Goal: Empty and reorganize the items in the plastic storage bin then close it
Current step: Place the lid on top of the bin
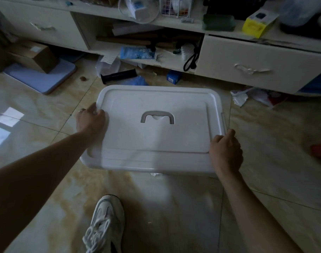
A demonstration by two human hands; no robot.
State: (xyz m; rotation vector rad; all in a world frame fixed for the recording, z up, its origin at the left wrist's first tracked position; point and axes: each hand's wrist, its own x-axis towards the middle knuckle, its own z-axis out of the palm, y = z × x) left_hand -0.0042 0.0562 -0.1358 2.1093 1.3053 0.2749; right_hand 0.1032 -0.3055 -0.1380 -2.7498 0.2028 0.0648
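Note:
A white plastic storage bin (156, 161) sits on the tiled floor in the middle of the view, with its white lid (156, 136) on top. A grey handle (157, 116) lies flat in the lid's centre. My left hand (91, 120) grips the lid's left edge, fingers curled over the rim. At the near right corner, my right hand (226, 152) grips the lid's edge next to a side latch (223, 123). The bin's contents are hidden under the lid.
A cream cabinet (247, 66) with drawers and a cluttered open shelf runs along the back. A black tube (117, 76), a blue box (173, 77) and crumpled paper (241, 98) lie on the floor behind the bin. A cardboard box (33, 55) stands at left. My white sneaker (105, 223) is in front.

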